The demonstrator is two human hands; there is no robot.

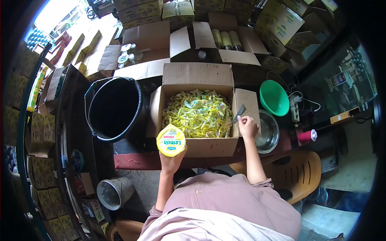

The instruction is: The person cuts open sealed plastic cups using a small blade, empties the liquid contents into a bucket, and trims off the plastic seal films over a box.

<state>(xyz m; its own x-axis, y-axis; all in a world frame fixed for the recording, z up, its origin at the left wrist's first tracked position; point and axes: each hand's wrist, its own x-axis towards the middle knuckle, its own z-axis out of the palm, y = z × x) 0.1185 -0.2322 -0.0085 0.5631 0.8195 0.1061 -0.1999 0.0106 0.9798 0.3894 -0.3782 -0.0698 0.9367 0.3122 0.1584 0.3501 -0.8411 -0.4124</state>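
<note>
My left hand (pixel 172 162) holds a cup with a yellow and white lemon lid (pixel 171 140), at the front left corner of an open cardboard box (pixel 198 74). Its lid faces up, and my fingers wrap round the side below. Tangled yellow and clear plastic strips (pixel 197 114) fill the box. Over the box's right flap, my right hand (pixel 248 127) is closed on the lower end of a small dark flat blade (pixel 239 113), which points up. The cup and the blade are well apart.
A black bucket (pixel 114 110) stands left of the box. To the right are a green bowl (pixel 274 98), a metal bowl (pixel 267 132), a power strip (pixel 294 110) and a pink thread spool (pixel 307 136). Open cartons (pixel 148 36) line the back. A grey bucket (pixel 114 194) is at lower left.
</note>
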